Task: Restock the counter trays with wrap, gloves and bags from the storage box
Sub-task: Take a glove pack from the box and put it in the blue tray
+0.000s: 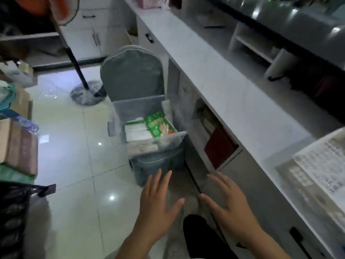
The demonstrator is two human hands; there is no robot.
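A clear plastic storage box [149, 143] rests on the seat of a grey-cushioned chair [130, 75] beside the white counter [214, 75]. Inside the box lie a green packet of gloves [158, 124] and white rolls or packs [137, 131]. My left hand [158, 200] and my right hand [227, 200] are stretched out low in front of the chair, both with fingers spread and holding nothing. They are short of the box and touch neither it nor the chair.
A fan stand with a round base [87, 94] stands on the tiled floor behind the chair. Stacked boxes [18, 146] and a black bag [13, 217] crowd the left. A printed sheet [324, 165] lies on the counter at the right. Open cubbies sit under the counter.
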